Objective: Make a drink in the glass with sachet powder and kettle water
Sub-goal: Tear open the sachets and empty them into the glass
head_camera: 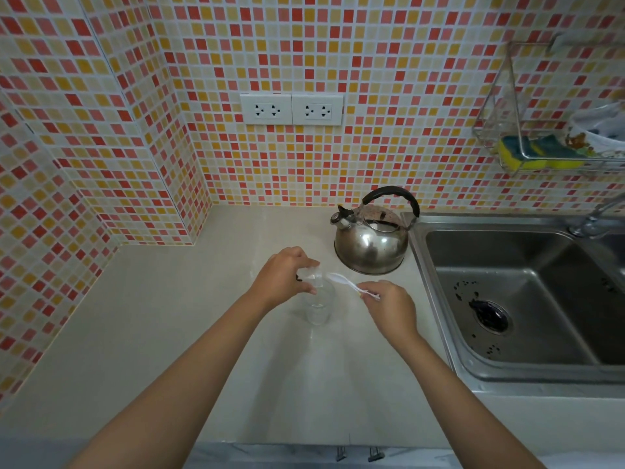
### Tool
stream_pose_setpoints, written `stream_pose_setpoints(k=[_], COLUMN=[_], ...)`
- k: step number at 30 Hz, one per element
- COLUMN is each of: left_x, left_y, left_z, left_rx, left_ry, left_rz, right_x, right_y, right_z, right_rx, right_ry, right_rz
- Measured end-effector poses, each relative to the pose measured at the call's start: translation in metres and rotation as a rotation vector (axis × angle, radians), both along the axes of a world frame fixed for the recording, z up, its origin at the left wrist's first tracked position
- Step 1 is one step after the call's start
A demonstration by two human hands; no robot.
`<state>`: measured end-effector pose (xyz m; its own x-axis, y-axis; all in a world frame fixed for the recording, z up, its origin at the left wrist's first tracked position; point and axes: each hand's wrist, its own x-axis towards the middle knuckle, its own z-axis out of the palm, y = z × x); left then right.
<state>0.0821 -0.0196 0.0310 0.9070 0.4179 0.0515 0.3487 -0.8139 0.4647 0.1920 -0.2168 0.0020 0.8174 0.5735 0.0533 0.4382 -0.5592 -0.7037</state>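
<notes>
A clear glass (318, 308) stands on the beige counter (169, 333), near its middle. My left hand (282, 277) holds a small pale sachet (309, 273) right over the glass's rim, tilted down toward it. My right hand (389, 308) grips the handle of a white plastic spoon (345, 282), whose bowl points left toward the glass. The steel kettle (370, 238) with a black handle sits behind the glass, close to the sink. Whether powder lies in the glass I cannot tell.
A steel sink (527, 299) with a dark drain fills the right side, and its tap (598, 214) stands at the far right. A wire rack (527, 137) on the tiled wall holds sponges and a bowl. Two double sockets (291, 109) sit above the counter.
</notes>
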Motion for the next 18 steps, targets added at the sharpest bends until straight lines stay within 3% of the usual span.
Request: stream_pose_setpoints(k=[11,18], left_x=[-0.0030,-0.0027], left_y=[-0.0046,-0.0071], left_z=[-0.0013,0.0039], left_rx=[0.097,0.184], left_ry=[0.061,0.116], left_rz=[-0.040,-0.088], right_x=[-0.0088,-0.0102], right_y=[-0.0002,-0.0035], right_z=[-0.0005,0.0002], right_rx=[0.141,0.009], right_ry=[0.170,0.052], right_rz=[0.059,0.059])
